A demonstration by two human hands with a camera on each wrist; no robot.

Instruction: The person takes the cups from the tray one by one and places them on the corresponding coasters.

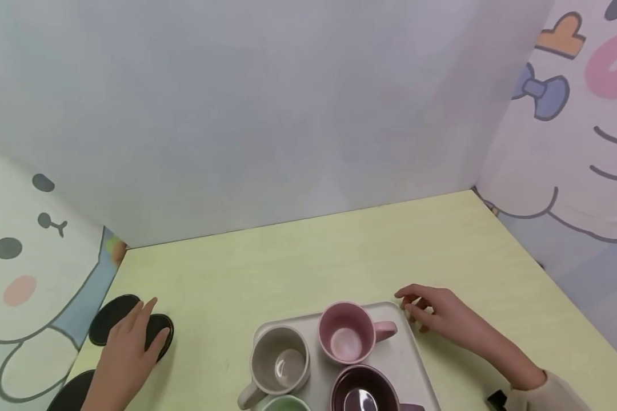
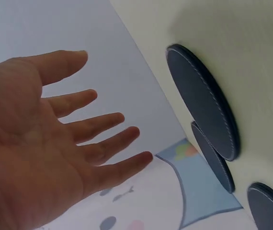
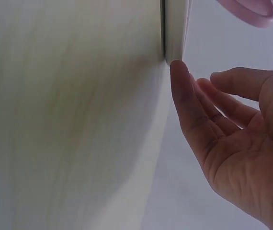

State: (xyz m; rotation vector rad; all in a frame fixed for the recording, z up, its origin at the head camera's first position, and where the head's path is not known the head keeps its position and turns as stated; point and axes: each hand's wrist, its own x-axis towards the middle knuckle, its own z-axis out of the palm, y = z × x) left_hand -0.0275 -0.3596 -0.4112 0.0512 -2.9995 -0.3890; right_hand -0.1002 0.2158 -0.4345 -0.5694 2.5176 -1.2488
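My left hand (image 1: 124,352) hovers over the dark oval-looking coasters at the left, fingers spread and nothing in it. One stitched coaster (image 2: 203,100) lies partly over another coaster (image 2: 212,155) in the left wrist view. At the far right corner of a white tray (image 1: 316,338) is my right hand (image 1: 439,310), its fingers loosely bent and holding nothing. Its fingertips are right at the tray's edge in the right wrist view. On the tray stand a pink mug (image 1: 347,333), a grey-beige mug (image 1: 280,359), a dark purple mug (image 1: 364,391) and a green mug (image 1: 286,403), partly cut off.
A third coaster (image 1: 72,393) lies nearer on the left, partly behind the left hand. The pale yellow table (image 1: 308,262) ends at a white back wall (image 1: 288,125), with cartoon-printed panels on both sides. A small black object (image 1: 496,399) is by the right sleeve.
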